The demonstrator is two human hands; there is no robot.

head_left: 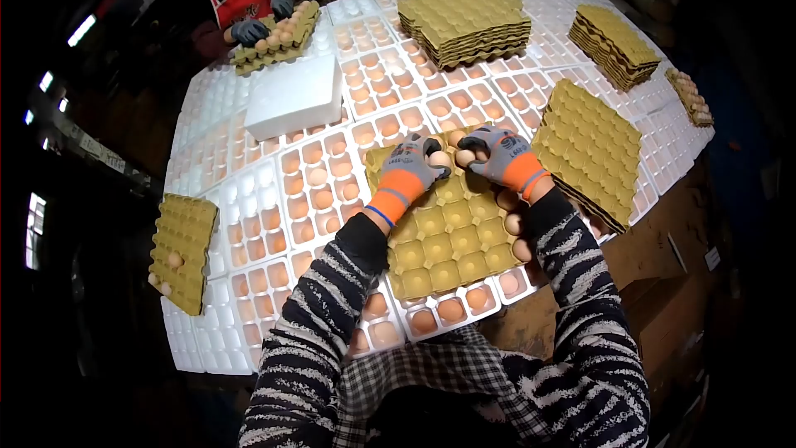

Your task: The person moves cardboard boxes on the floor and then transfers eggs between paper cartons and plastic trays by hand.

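Observation:
A yellow-brown pulp egg tray (pixel 452 236) lies in front of me on top of white foam egg trays. Over its far part, my left hand (pixel 413 164), in a grey and orange glove, has its fingers curled round a pale brown egg (pixel 439 159). Close beside it, my right hand (pixel 502 156), gloved alike, grips another egg (pixel 465 158). More eggs sit along the pulp tray's far edge and down its right side, including one egg (pixel 521 250) near the right edge. Many cups in the near part hold nothing. The gloves hide some of the far cups.
White foam trays (pixel 286 253) with brown eggs cover the table. Pulp trays are stacked at the back (pixel 464 21), back right (pixel 613 46) and right (pixel 590 149). A white foam block (pixel 294 98) lies left. Across the table, a person's gloved hands (pixel 249 31) touch an egg-filled pulp tray (pixel 278 41).

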